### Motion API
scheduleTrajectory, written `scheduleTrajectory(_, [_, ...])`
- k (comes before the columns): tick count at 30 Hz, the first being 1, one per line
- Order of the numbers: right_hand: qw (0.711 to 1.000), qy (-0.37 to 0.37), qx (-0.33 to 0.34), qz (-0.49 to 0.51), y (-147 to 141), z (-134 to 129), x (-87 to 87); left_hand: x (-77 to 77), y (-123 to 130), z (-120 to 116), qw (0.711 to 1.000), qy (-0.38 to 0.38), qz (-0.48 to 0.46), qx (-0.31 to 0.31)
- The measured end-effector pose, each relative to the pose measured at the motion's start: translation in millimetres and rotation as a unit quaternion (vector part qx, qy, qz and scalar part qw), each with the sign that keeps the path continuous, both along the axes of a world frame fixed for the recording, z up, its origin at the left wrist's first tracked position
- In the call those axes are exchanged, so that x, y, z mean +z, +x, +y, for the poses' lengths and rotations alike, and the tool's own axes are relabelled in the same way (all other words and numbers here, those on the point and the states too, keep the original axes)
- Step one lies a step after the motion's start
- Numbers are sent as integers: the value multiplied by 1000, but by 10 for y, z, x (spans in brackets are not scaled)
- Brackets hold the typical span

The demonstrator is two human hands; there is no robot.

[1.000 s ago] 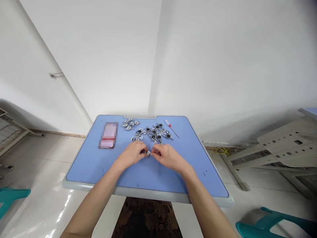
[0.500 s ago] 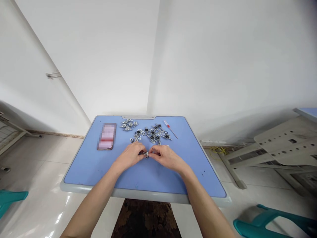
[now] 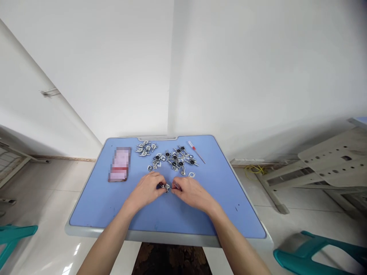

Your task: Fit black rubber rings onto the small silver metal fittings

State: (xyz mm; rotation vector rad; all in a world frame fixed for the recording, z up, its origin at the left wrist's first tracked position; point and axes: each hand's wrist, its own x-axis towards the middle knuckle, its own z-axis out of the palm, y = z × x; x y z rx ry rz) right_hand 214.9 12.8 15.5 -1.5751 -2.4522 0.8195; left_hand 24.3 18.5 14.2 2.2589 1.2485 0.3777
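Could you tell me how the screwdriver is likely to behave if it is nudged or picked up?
The screwdriver looks stiff, with its thin, straight shaft. It is probably light, being so slender. Lying flat on the desk, it might roll or pivot a little.

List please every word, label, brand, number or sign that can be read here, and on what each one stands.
No text can be read.
Phone screen: blocked out by pixelation.
Blue mark near the desk's front edge: too faint to tell.
Metal parts and screwdriver: too small to show any lettering.
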Motion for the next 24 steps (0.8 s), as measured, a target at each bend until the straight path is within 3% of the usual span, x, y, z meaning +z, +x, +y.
scheduleTrajectory(8, [1000,5,-7,3,-24,-43,-44,12,25,-90,996,45,72,12])
scheduleTrajectory(24, [1000,0,-11,-18,-24,-70,-64,87,19,-114,997,20,71,-6])
